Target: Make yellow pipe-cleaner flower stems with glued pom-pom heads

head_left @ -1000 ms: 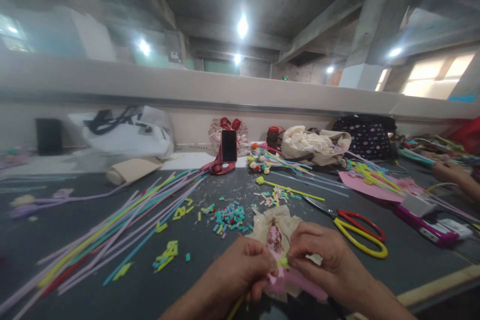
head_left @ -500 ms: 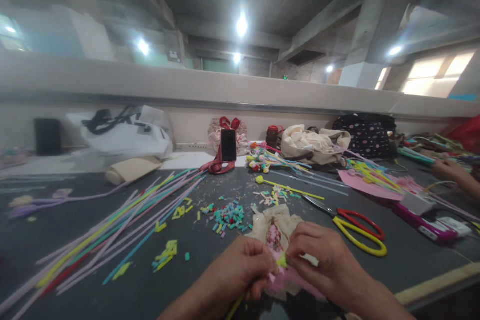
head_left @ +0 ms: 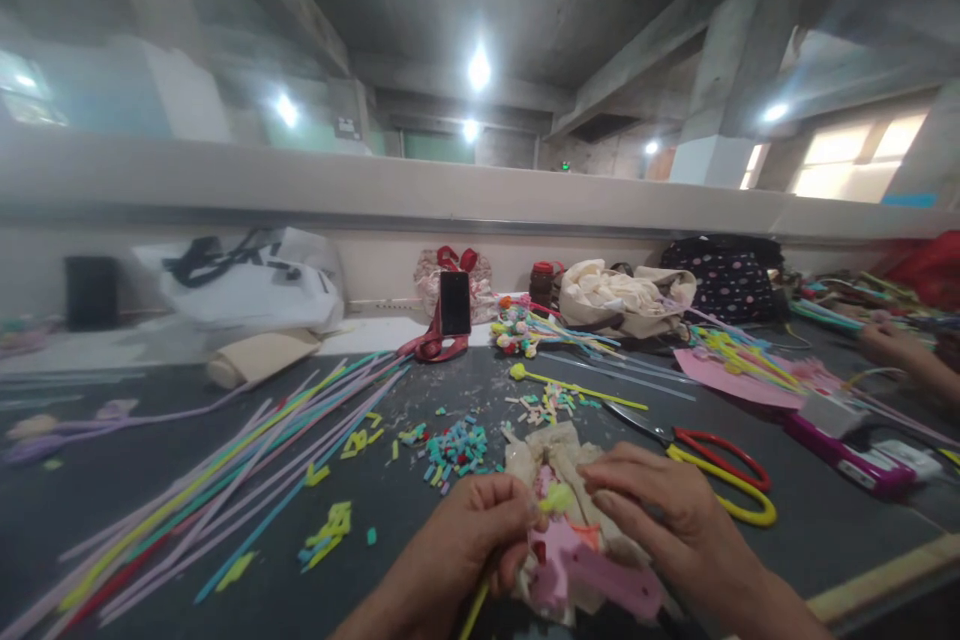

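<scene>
My left hand (head_left: 487, 530) is closed in a pinch on a yellow stem (head_left: 474, 612), which runs down below the fingers. At its top, a small yellow flower-like head (head_left: 556, 498) shows beside my fingertips. Fingers stretched and slightly apart, my right hand (head_left: 664, 510) hovers just right of that head with nothing visible in it. Beneath both hands lies a crumpled beige cloth (head_left: 559, 440). On it rests a pink glue-gun-like tool (head_left: 592, 570), partly hidden by the hands; an orange part shows near its top.
Scissors (head_left: 724, 465) with red and yellow handles lie to the right. Small cut pieces (head_left: 457, 445) are heaped ahead, and long coloured strips (head_left: 247, 460) spread leftward. A phone (head_left: 454, 303) stands at the back. Another person's hand (head_left: 892, 340) is at far right.
My right hand's fingers have come off the yellow head and straightened, moving a little away. The head and the pink tool now show more clearly. My left hand keeps its pinch.
</scene>
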{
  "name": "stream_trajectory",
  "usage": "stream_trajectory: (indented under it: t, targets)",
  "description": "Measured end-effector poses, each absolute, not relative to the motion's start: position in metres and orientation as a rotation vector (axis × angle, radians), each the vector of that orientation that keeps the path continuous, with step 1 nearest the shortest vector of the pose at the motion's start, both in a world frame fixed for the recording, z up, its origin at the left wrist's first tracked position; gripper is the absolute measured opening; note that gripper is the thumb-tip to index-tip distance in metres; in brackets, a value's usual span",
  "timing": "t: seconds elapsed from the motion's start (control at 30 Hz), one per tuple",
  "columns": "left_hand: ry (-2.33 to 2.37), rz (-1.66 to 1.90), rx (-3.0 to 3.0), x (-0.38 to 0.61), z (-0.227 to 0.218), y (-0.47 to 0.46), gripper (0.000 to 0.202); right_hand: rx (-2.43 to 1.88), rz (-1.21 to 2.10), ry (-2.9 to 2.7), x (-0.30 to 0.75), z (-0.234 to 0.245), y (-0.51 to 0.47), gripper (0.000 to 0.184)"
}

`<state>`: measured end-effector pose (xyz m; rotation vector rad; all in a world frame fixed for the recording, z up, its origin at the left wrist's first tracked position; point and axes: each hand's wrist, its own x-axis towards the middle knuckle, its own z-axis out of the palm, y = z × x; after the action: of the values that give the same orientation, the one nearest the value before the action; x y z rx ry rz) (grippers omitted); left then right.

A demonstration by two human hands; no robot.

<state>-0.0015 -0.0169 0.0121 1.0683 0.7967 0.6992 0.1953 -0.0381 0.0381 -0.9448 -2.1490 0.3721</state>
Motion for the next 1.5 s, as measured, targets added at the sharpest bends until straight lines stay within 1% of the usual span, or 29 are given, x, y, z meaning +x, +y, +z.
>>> stream_trajectory:
  t: [0.13,0.23,0.27,0.4,0.47,0.53,0.6,0.67,0.77,0.87,1.0,1.13,1.3,1.37,1.5]
  targets:
    - [0.736,0.750,1.077,-0.002,0.008,-0.016,0.028,-1.035,0.503,-2.019,0.194,0.039,-0.040,0.016]
    - [0.703,0.673,1.083,-0.003,0.006,-0.014,0.031,-1.067,0.616,-1.964,0.187,0.036,-0.041,0.018]
    - [0.696,0.648,1.086,-0.003,0.006,-0.013,0.032,-1.071,0.660,-1.957,0.185,0.034,-0.041,0.022]
    - [0.667,0.613,1.097,-0.003,0.009,-0.014,0.036,-1.085,0.773,-1.943,0.176,0.025,-0.043,0.048]
    - [0.630,0.565,1.089,-0.002,0.010,-0.015,0.037,-1.076,0.790,-1.944,0.173,0.021,-0.044,0.051]
    - [0.592,0.501,1.089,-0.001,0.009,-0.015,0.039,-1.076,0.804,-1.947,0.171,0.022,-0.045,0.045]
    - [0.580,0.465,1.095,-0.001,0.005,-0.014,0.042,-1.085,0.797,-1.949,0.169,0.024,-0.046,0.035]
    - [0.585,0.481,1.103,-0.001,0.001,-0.012,0.042,-1.088,0.768,-1.963,0.168,0.028,-0.047,0.025]
    - [0.602,0.520,1.114,-0.002,-0.002,-0.011,0.042,-1.078,0.720,-1.983,0.168,0.030,-0.047,0.016]
    - [0.634,0.515,1.129,-0.001,0.001,-0.013,0.045,-1.066,0.698,-1.984,0.168,0.030,-0.046,0.013]
    - [0.661,0.647,1.115,0.002,0.007,-0.018,0.042,-1.044,0.671,-1.974,0.167,0.031,-0.045,0.013]
    - [0.642,0.573,1.075,0.001,0.010,-0.016,0.041,-1.062,0.613,-1.968,0.166,0.028,-0.045,0.012]
    - [0.768,0.547,1.052,-0.002,0.011,-0.014,0.038,-1.111,0.567,-1.957,0.166,0.025,-0.042,0.011]
    - [0.805,0.539,1.045,-0.003,0.012,-0.015,0.038,-1.135,0.551,-1.953,0.166,0.024,-0.041,0.016]
    - [0.808,0.545,1.038,-0.002,0.012,-0.015,0.036,-1.193,0.679,-1.924,0.170,0.025,-0.037,0.043]
